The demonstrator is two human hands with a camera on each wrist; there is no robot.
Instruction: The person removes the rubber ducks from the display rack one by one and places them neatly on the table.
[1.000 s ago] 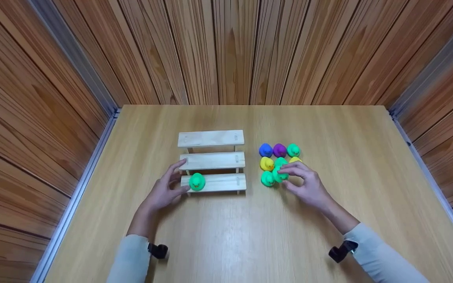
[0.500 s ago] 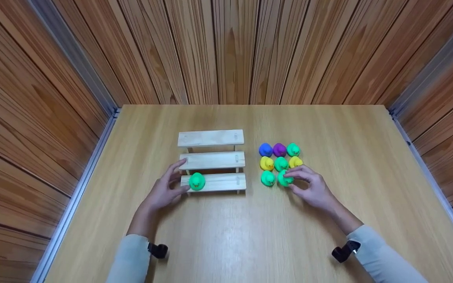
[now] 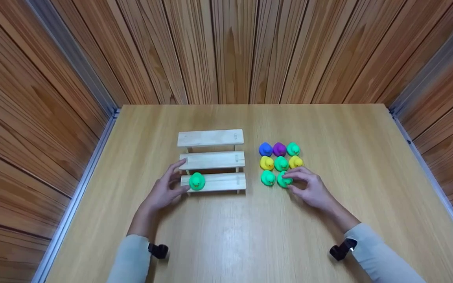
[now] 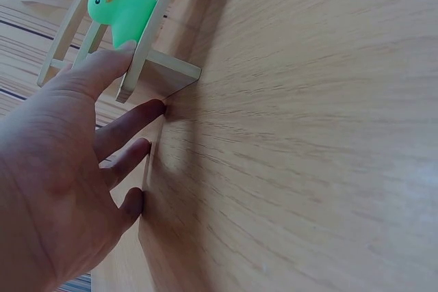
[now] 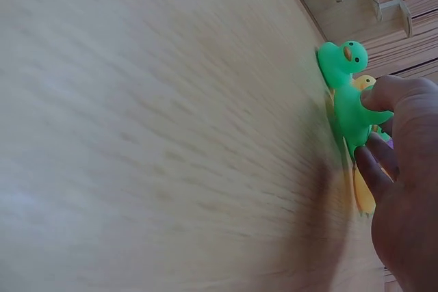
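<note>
My left hand point(image 3: 164, 192) holds the left end of a three-step wooden rack point(image 3: 220, 160), thumb at the bottom step and a finger by the middle step. On that bottom step, near the thumb, sits a green rubber duck point(image 4: 137, 15). To the right of the rack, my right hand point(image 3: 313, 189) pinches another green rubber duck point(image 5: 351, 115) between thumb and fingers, at the front of a duck group. Beside it stands a further green duck point(image 3: 267, 178). Fingers partly cover the pinched duck.
Behind the pinched duck stand rows of ducks: a blue duck point(image 3: 266, 149), a purple duck point(image 3: 279, 149), a yellow duck point(image 3: 267, 163) and more green and yellow ones. Wooden panel walls point(image 3: 230, 51) enclose the table point(image 3: 226, 236) at the back and sides.
The right hand has moved slightly right and down with its green duck, away from the middle-row green duck, now beside the front-left one. The left hand and rack stay put.
</note>
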